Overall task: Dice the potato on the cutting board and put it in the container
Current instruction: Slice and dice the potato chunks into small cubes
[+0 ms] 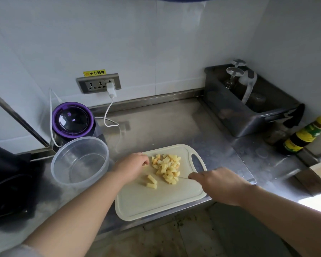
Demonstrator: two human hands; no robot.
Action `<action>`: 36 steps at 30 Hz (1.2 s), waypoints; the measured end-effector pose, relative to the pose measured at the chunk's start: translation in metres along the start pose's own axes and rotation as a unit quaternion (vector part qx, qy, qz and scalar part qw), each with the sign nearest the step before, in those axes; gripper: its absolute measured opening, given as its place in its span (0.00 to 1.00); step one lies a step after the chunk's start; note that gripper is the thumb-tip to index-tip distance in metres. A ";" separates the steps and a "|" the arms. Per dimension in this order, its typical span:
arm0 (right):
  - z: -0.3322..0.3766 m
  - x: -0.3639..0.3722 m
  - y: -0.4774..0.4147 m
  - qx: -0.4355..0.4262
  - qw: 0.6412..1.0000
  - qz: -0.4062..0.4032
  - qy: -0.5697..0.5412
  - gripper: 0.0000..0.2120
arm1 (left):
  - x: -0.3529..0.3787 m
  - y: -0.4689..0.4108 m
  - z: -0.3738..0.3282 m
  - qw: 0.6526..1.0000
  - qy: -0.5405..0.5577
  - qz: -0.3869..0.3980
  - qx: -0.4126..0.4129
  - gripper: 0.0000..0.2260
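A: Which writing is read?
B: "小心触电", on the yellow label (94, 73).
A: And the pale yellow potato (167, 168)?
B: It is diced and piled on the cream plastic cutting board (156, 201), whose handle end is pointed far-right. The thin knife (183, 177) is gripped by the right hand (215, 182). Whether the curled left hand (132, 165) pinches anything cannot be told.

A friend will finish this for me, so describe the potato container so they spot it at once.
On the steel counter, look left of the white cutting board. The container stands in front of the purple-topped appliance; it alone is a clear, round plastic tub.
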State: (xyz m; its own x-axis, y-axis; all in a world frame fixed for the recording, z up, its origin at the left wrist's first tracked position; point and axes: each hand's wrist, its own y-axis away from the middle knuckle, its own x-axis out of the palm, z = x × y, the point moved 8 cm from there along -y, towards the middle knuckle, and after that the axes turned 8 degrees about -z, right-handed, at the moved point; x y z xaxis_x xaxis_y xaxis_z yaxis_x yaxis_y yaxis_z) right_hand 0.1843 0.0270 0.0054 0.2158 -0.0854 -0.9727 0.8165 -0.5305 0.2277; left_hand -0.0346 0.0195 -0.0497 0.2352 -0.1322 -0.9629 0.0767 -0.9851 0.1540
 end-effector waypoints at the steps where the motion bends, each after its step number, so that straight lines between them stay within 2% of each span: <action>1: -0.007 -0.001 0.000 0.010 1.000 -0.009 0.001 0.26 | -0.002 0.001 -0.001 1.000 -0.011 -0.004 0.000 0.19; 4: -0.024 -0.005 0.000 0.044 0.999 -0.030 0.009 0.22 | -0.002 0.007 -0.018 0.998 -0.049 0.004 0.041 0.21; 9: -0.032 -0.006 -0.005 0.102 0.993 -0.064 -0.018 0.20 | 0.025 0.021 -0.045 0.975 -0.170 0.088 0.116 0.21; 14: -0.027 0.002 -0.007 0.117 0.990 -0.060 -0.044 0.19 | 0.028 0.021 -0.054 0.975 -0.172 0.087 0.114 0.16; 21: -0.008 0.003 -0.005 0.123 0.985 -0.050 -0.107 0.17 | 0.031 0.023 -0.055 0.974 -0.178 0.088 0.111 0.16; 25: 0.002 0.014 -0.003 0.130 0.982 -0.023 -0.139 0.16 | 0.037 0.031 -0.048 0.986 -0.144 0.075 0.048 0.15; 29: 0.018 0.033 0.000 0.138 0.978 0.017 -0.159 0.16 | 0.045 0.045 -0.031 0.997 -0.025 0.015 -0.077 0.14; 33: 0.032 0.050 0.000 0.154 0.972 0.044 -0.171 0.21 | 0.050 0.058 -0.016 0.983 0.095 -0.039 -0.152 0.16; 36: 0.041 0.059 0.002 0.161 0.968 0.058 -0.182 0.23 | 0.055 0.064 -0.012 0.973 0.147 -0.034 -0.173 0.19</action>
State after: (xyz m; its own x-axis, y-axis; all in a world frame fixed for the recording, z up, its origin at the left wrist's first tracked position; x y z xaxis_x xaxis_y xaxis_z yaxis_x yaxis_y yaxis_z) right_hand 0.1766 -0.0131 -0.0531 0.0444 -0.4205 -0.9062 0.5755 -0.7307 0.3672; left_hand -0.0048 -0.0491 -0.0896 0.4806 0.0191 -0.8767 0.4122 -0.8873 0.2066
